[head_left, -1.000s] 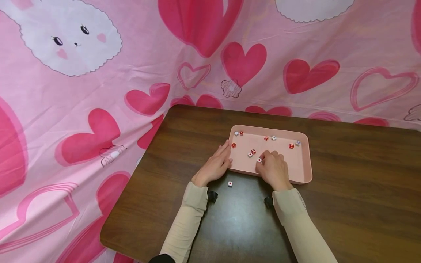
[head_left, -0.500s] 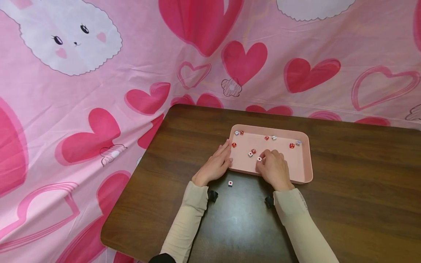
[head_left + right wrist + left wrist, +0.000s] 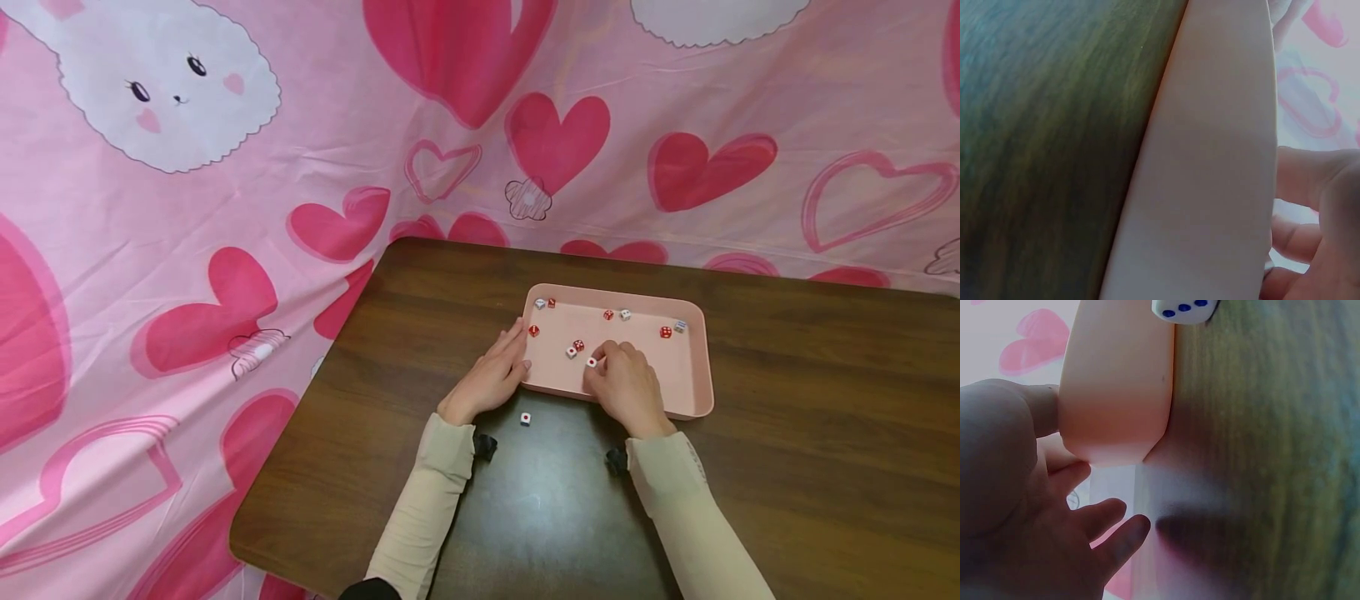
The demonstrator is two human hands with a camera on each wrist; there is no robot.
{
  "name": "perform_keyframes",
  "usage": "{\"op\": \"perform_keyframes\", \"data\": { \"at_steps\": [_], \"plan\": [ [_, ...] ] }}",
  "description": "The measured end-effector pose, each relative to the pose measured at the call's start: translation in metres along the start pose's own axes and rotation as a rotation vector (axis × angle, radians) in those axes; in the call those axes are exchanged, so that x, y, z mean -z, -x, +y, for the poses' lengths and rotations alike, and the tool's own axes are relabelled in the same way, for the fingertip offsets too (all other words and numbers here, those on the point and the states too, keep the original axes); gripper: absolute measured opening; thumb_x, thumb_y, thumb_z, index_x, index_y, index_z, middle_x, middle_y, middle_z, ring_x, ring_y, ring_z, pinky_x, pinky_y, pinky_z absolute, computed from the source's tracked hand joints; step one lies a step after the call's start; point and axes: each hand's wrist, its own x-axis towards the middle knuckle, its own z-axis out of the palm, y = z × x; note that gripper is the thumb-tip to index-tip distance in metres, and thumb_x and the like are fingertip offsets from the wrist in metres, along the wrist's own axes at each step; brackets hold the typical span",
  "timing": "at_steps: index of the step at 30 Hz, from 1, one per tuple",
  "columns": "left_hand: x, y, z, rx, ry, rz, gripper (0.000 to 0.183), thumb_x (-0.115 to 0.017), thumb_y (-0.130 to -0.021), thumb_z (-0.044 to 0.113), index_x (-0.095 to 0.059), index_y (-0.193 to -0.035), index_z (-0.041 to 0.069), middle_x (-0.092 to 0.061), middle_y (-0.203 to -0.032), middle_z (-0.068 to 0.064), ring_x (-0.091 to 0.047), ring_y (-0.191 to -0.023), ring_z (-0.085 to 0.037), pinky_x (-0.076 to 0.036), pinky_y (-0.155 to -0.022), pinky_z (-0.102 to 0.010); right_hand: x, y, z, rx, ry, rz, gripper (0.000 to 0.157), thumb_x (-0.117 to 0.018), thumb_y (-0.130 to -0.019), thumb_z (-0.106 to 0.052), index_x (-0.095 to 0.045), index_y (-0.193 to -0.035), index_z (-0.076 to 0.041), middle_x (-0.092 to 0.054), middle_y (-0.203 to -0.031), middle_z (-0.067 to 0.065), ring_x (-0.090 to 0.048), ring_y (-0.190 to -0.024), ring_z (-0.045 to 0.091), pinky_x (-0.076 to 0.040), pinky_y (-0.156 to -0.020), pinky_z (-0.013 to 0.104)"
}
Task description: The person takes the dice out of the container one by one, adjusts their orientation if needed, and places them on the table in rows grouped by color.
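Observation:
My right hand (image 3: 626, 387) reaches over the near side of a shallow pink tray (image 3: 701, 358) and pinches a white die (image 3: 592, 362), its single red pip facing up. Just left of it, inside the tray, a red die (image 3: 578, 345) and another white die (image 3: 572, 352) lie side by side. My left hand (image 3: 487, 379) rests against the tray's left side with fingers extended. In the left wrist view its thumb is at the rim and the other fingers are spread below the tray wall (image 3: 1119, 381). In the right wrist view the near wall hides the pinched die.
Along the tray's back lie a white die (image 3: 540, 304) with a red die (image 3: 551, 303), and another such pair (image 3: 608, 315). A lone red die (image 3: 533, 331) sits at the left, a red die (image 3: 666, 332) and white one at the right. One white die (image 3: 526, 419) is on the wooden table (image 3: 810, 417).

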Motion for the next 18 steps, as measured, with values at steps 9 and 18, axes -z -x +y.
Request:
{"op": "perform_keyframes", "data": {
  "at_steps": [9, 18],
  "plan": [
    [0.0001, -0.0004, 0.0005, -0.007, 0.004, 0.001, 0.061, -0.040, -0.103, 0.034, -0.013, -0.156, 0.018, 0.002, -0.163, 0.012, -0.006, -0.152, -0.023, -0.018, -0.116, -0.060, 0.0044, 0.0020, -0.0025, 0.009, -0.006, -0.019, 0.025, -0.059, -0.086, -0.019, -0.061, -0.105, -0.002, -0.057, -0.089, 0.013, -0.051, -0.078, 0.025, -0.042, -0.065, 0.034],
    [-0.0001, -0.0004, 0.0006, -0.004, 0.002, 0.004, 0.061, -0.040, -0.103, 0.034, -0.014, -0.156, 0.018, 0.002, -0.163, 0.013, -0.006, -0.152, -0.023, -0.018, -0.116, -0.060, 0.0061, 0.0062, -0.0055, 0.013, -0.013, -0.028, 0.025, -0.060, -0.087, -0.020, -0.062, -0.105, -0.004, -0.056, -0.087, 0.012, -0.050, -0.074, 0.024, -0.040, -0.061, 0.030]
  ]
}}
